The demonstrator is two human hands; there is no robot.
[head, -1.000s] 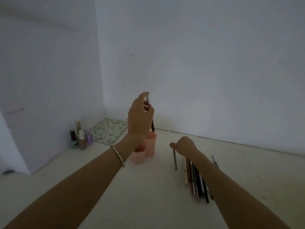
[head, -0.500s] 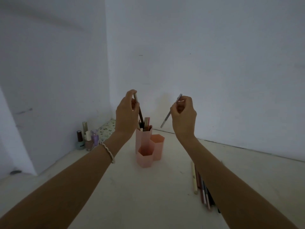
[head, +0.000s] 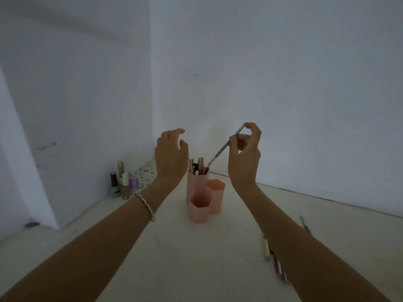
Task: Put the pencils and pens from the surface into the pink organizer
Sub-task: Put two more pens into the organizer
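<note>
The pink organizer point(head: 204, 198) stands mid-surface, made of three hexagonal tubes; its tallest rear tube holds several pens and pencils point(head: 198, 166). My left hand point(head: 171, 154) hovers just left of and above that tube, fingers spread and empty. My right hand point(head: 245, 158) pinches a thin grey pencil point(head: 224, 147) near its upper end; the pencil slants down-left with its tip just above the tall tube. More pencils and pens point(head: 272, 258) lie on the surface at the right, partly hidden by my right forearm, with one lone pen point(head: 304, 224) beyond it.
Several nail polish bottles point(head: 123, 184) stand by the left wall, with a patterned flat item point(head: 147, 173) behind them in the corner. White walls close the back and left. The pale surface point(head: 196, 258) extends toward me.
My left hand has let go of its pencil, which now stands in the tall tube, and has opened. My right hand has brought the grey pencil closer to that tube.
</note>
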